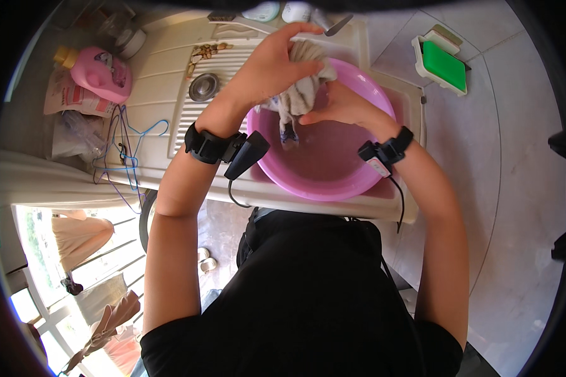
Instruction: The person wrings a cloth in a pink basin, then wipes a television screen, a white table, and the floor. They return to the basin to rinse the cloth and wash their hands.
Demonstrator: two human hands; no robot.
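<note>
A bunched, wet, greyish-white cloth (303, 96) hangs over a pink plastic basin (311, 191). My left hand (283, 63) grips the cloth's upper part, fingers curled over its far side and thumb across it. On the right side of the cloth, my right hand (346, 106) holds it lower down, with its thumb stretched toward the left and its fingertips partly hidden by the cloth. A loose end with dark blue marks dangles to the murky water (330, 155) in the basin. Both wrists wear black straps with small devices.
The basin sits in a pale washboard sink (188, 106). A metal drain strainer (204, 87) and several pebbles (207, 49) lie on its left. Further left are a pink detergent bottle (101, 74) and wire hangers (132, 141). A green soap box (444, 66) is at right.
</note>
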